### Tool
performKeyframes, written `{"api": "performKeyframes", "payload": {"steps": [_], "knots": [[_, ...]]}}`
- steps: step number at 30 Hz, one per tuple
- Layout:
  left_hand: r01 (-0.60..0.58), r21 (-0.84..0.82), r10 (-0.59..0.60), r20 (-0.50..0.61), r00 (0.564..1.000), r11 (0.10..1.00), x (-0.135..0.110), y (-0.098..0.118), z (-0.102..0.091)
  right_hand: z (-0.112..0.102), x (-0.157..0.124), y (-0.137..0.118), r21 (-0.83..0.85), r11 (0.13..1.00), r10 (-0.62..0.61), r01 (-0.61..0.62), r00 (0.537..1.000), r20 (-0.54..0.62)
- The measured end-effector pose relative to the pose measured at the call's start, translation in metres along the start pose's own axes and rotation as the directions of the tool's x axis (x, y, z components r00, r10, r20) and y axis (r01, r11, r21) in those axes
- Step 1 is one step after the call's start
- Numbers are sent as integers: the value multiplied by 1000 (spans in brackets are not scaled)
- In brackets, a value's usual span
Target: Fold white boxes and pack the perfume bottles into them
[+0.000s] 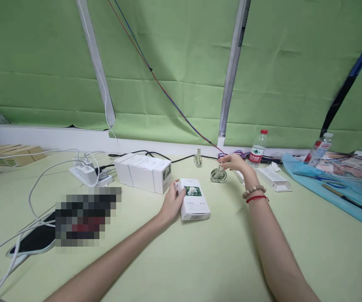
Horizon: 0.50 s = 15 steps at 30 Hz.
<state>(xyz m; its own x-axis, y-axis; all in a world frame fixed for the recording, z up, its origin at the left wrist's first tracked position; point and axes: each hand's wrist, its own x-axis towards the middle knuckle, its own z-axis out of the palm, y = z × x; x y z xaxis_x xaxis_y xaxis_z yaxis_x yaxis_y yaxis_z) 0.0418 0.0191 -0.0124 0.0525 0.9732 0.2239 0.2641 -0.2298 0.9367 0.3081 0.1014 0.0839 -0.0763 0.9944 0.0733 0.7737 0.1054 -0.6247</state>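
Note:
My left hand [171, 204] grips the left side of a white box [195, 203] with a white-flower picture on its face; the box lies on the table. My right hand [236, 162], with a beaded bracelet and a red cord at the wrist, has its fingers around the neck of a flat, clear glass bottle [219, 175]. That bottle is at table level, and the fingers partly hide its top. A smaller clear glass bottle [198, 158] stands upright behind, to the left of my right hand. Several more white boxes [143, 173] stand in a row left of the held box.
A power strip [89, 176] with white cables is at the left, near a dark phone-like object [38, 237] and a blurred patch. Right of my hand are a red-capped water bottle [257, 151], an open white carton [274, 179] and a blue sheet [319, 184] bearing a pen and clutter.

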Motion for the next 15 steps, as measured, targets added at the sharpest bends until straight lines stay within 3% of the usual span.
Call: {"api": "performKeyframes", "payload": {"steps": [15], "knots": [[-2,-44,2,10,1000,999,-3,4,0,2,-6,-6,7,994,110,-111,992,69]]}}
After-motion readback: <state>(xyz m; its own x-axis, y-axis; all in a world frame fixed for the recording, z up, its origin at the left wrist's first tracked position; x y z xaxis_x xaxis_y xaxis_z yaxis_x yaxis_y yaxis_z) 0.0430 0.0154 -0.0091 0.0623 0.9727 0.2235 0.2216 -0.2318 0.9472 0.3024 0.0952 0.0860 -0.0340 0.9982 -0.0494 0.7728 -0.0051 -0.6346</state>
